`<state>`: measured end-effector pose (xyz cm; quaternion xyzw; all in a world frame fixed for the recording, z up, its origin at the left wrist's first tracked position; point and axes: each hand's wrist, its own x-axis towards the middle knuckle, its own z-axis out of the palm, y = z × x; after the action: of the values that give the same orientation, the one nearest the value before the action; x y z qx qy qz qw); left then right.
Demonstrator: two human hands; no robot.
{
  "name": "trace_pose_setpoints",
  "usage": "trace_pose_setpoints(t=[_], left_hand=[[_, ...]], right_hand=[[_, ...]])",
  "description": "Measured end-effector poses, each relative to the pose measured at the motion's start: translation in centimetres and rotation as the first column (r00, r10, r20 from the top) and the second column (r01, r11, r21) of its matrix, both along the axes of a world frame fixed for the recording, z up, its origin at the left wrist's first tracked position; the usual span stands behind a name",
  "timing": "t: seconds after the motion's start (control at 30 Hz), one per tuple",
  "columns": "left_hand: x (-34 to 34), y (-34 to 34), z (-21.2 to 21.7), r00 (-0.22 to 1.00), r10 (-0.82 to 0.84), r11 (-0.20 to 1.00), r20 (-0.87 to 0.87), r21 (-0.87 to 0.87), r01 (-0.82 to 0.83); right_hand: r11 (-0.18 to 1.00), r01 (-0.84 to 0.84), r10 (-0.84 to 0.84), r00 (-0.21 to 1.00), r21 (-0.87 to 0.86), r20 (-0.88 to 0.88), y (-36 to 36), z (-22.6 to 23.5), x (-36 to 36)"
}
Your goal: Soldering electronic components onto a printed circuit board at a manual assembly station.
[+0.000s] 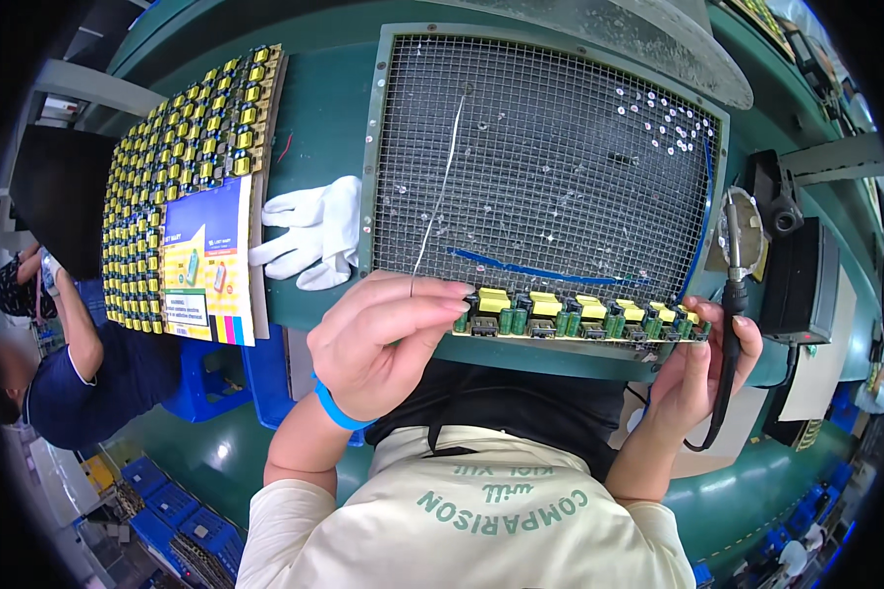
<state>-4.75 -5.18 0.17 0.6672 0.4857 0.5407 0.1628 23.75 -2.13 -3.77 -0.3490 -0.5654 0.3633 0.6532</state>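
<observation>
My left hand (pixel 388 329), with a blue wristband, pinches the left end of a circuit board strip (pixel 581 332). The strip carries yellow transformers, green capacitors and metal sockets in a row, and is held level over the front edge of a mesh-topped frame (pixel 560 54). At its other end, the fingers of my right hand (pixel 695 371) grip the board. That same hand also has a soldering iron (pixel 731 314) between thumb and fingers, tip pointing away from me. A thin solder wire (pixel 449 177) runs from my left fingers up across the mesh.
Left of the frame lies a white glove (pixel 319 231). Beyond it, a stack of similar boards (pixel 182 128) is partly covered by a printed colour sheet (pixel 209 255). At the right are an iron stand (pixel 745 231) and a black box (pixel 805 280). Another person (pixel 98 363) sits at far left.
</observation>
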Motion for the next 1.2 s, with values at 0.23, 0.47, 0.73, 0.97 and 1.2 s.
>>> trace_pose_setpoints(t=[0.23,0.47,0.73,0.97,1.2], left_hand=[[-0.5,0.1,-0.5,0.999,-0.054,0.998,0.005,-0.02,0.054],[-0.1,-0.2,0.2,0.879,-0.176,0.924,0.443,-0.233,0.303],[-0.1,-0.5,-0.2,0.844,-0.164,0.909,0.511,-0.254,0.331],[-0.2,-0.3,0.0,0.887,-0.135,0.91,0.442,-0.298,0.287],[-0.2,0.1,-0.2,0.933,-0.101,0.924,0.346,-0.316,0.217]], right_hand=[[0.996,0.069,-0.071,0.997,-0.053,-0.026,-0.1,0.1,-0.4],[0.989,0.118,-0.116,0.993,-0.085,0.031,-0.1,0.2,0.2],[0.97,0.162,-0.173,0.984,-0.179,-0.045,-0.2,0.4,-0.2],[0.972,0.148,-0.164,0.984,-0.184,-0.075,0.1,0.6,-0.4],[0.975,0.122,-0.146,0.982,-0.189,-0.123,0.5,1.2,-0.7]])
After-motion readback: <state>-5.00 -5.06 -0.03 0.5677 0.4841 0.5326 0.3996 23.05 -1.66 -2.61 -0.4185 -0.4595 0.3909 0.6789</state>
